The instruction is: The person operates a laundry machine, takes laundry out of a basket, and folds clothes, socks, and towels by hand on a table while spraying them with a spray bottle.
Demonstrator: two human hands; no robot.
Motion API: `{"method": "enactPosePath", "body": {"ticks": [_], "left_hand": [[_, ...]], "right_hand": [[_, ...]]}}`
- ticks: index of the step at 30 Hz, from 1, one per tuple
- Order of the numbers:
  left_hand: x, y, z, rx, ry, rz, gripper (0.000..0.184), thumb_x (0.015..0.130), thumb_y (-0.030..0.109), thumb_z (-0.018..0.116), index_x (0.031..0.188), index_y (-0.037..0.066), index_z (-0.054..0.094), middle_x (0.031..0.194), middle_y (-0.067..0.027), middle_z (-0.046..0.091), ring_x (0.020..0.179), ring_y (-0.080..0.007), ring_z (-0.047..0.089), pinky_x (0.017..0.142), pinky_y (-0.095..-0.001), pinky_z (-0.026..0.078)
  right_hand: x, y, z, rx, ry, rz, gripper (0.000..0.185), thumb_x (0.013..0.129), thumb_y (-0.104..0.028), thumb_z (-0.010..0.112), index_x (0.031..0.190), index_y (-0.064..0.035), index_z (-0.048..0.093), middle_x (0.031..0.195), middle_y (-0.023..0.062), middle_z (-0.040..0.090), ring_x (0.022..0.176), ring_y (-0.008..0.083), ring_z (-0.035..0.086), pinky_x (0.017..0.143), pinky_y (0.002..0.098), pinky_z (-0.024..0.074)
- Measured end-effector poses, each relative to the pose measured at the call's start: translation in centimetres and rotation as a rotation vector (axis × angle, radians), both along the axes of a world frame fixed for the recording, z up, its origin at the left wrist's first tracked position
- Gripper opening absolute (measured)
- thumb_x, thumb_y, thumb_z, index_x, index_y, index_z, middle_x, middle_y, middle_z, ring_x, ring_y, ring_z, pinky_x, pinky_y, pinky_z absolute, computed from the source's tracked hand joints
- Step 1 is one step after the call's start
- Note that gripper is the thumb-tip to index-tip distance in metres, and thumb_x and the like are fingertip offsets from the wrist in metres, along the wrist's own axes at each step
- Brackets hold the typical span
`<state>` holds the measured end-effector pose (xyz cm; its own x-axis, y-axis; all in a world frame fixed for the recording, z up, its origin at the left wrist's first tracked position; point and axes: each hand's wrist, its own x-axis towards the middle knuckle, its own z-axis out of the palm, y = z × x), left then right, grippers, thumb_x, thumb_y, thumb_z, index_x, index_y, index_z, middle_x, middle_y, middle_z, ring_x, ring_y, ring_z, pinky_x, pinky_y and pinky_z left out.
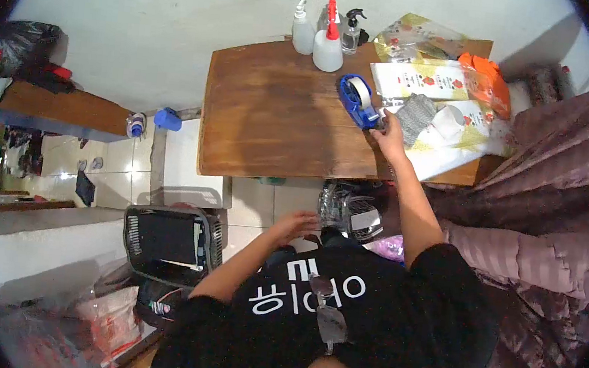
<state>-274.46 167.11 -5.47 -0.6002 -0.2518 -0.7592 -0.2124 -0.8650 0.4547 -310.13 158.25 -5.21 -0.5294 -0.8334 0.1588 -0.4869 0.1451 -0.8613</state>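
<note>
On the wooden table (277, 147), my right hand (390, 138) reaches to the near end of a blue tape dispenser (348, 103) that carries a roll of clear tape. Its fingertips are at the dispenser's cutting end; whether they pinch something is too small to tell. Just right of these fingers lies a grey cloth (415, 117), on top of white packets with red flower prints (425, 81). My left hand (295, 227) hangs in front of my body, below the table edge, with its fingers stretched out and nothing in it.
Spray bottles, one with a red nozzle (329, 49), stand at the table's back. An orange glove-like item (488, 82) lies at the right rear. A dark basket (172, 240) is on the lower left, and a striped curtain (545, 236) hangs on the right.
</note>
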Motion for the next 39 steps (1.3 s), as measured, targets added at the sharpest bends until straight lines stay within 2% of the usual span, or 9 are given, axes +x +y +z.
{"method": "enactPosePath", "body": {"ticks": [10, 19, 22, 25, 30, 31, 32, 34, 39], "left_hand": [[16.1, 8.0, -0.5, -0.035, -0.074, 0.822, 0.045, 0.086, 0.016, 0.055, 0.126, 0.001, 0.039, 0.111, -0.0124, 0.054, 0.103, -0.0223, 0.054, 0.091, -0.0362, 0.044], [18.6, 14.9, -1.3, -0.055, -0.332, 0.692, 0.039, 0.086, 0.023, 0.056, 0.121, 0.008, 0.048, 0.109, -0.0070, 0.058, 0.097, -0.0182, 0.055, 0.085, -0.0341, 0.045], [20.1, 17.4, -2.0, -0.007, -0.384, 0.742, 0.042, 0.084, 0.024, 0.057, 0.121, 0.008, 0.048, 0.108, -0.0077, 0.058, 0.099, -0.0195, 0.054, 0.088, -0.0358, 0.043], [22.7, 18.8, -4.0, 0.042, -0.391, 0.845, 0.040, 0.082, 0.024, 0.059, 0.119, 0.008, 0.049, 0.105, -0.0061, 0.058, 0.097, -0.0187, 0.055, 0.084, -0.0353, 0.044], [30.5, 21.1, -13.1, -0.022, -0.310, 1.109, 0.035, 0.082, 0.022, 0.058, 0.115, 0.010, 0.051, 0.101, -0.0052, 0.059, 0.091, -0.0190, 0.057, 0.081, -0.0367, 0.046], [31.9, 20.1, -12.0, 0.014, -0.336, 1.193, 0.035, 0.083, 0.022, 0.057, 0.115, 0.011, 0.052, 0.100, -0.0054, 0.059, 0.091, -0.0192, 0.057, 0.081, -0.0367, 0.046], [33.4, 19.5, -11.4, 0.057, -0.363, 1.274, 0.034, 0.083, 0.022, 0.057, 0.114, 0.011, 0.052, 0.100, -0.0056, 0.059, 0.091, -0.0195, 0.058, 0.081, -0.0366, 0.046], [37.3, 18.6, -13.4, 0.064, -0.425, 1.322, 0.030, 0.084, 0.024, 0.055, 0.111, 0.011, 0.054, 0.099, -0.0060, 0.060, 0.090, -0.0200, 0.058, 0.079, -0.0362, 0.046], [48.0, 16.1, -17.9, 0.044, -0.511, 1.480, 0.030, 0.081, 0.014, 0.058, 0.109, 0.005, 0.051, 0.085, -0.0058, 0.056, 0.075, -0.0151, 0.053, 0.059, -0.0299, 0.046]], "right_hand": [[4.0, -4.2, -2.6, -0.056, 0.322, -0.264, 0.044, 0.069, -0.025, 0.075, 0.096, 0.0046, 0.055, 0.094, 0.0196, 0.055, 0.087, 0.0369, 0.055, 0.077, 0.0427, 0.0429], [-3.5, -18.9, -6.3, -0.187, -0.115, -0.220, 0.045, 0.062, -0.028, 0.081, 0.080, 0.0084, 0.063, 0.072, 0.0143, 0.066, 0.064, 0.0259, 0.063, 0.062, 0.0381, 0.0492], [-6.0, -21.7, -4.7, 0.288, 0.183, -0.309, 0.045, 0.061, -0.025, 0.080, 0.084, 0.0091, 0.062, 0.079, 0.0138, 0.066, 0.072, 0.0234, 0.064, 0.059, 0.0349, 0.0527], [-7.9, -23.9, -7.6, 0.106, 0.140, -0.478, 0.051, 0.061, -0.030, 0.079, 0.090, 0.0078, 0.059, 0.084, 0.0174, 0.064, 0.079, 0.0296, 0.063, 0.071, 0.0383, 0.0507], [8.2, -12.8, -3.7, -0.444, 0.424, 0.157, 0.020, 0.078, -0.006, 0.061, 0.095, 0.0027, 0.056, 0.091, 0.0125, 0.060, 0.070, 0.0205, 0.056, 0.061, 0.0338, 0.0487], [14.0, -9.9, -3.5, -0.258, -0.108, 0.338, 0.012, 0.083, -0.003, 0.053, 0.095, -0.0004, 0.055, 0.088, 0.0090, 0.058, 0.076, 0.0184, 0.056, 0.064, 0.0307, 0.0478], [22.6, -5.2, 2.9, 0.149, -0.175, 0.469, 0.014, 0.085, -0.006, 0.053, 0.098, -0.0016, 0.055, 0.089, 0.0080, 0.056, 0.076, 0.0166, 0.055, 0.065, 0.0278, 0.0463], [31.3, -2.4, 0.0, -0.037, 0.215, 0.926, 0.017, 0.086, -0.007, 0.054, 0.103, -0.0042, 0.056, 0.094, 0.0050, 0.058, 0.078, 0.0126, 0.056, 0.065, 0.0245, 0.0463], [52.3, 1.2, -7.8, 0.665, -0.345, 1.369, 0.030, 0.081, -0.007, 0.060, 0.110, -0.0038, 0.053, 0.095, 0.0061, 0.057, 0.084, 0.0141, 0.058, 0.072, 0.0294, 0.0512]]}}
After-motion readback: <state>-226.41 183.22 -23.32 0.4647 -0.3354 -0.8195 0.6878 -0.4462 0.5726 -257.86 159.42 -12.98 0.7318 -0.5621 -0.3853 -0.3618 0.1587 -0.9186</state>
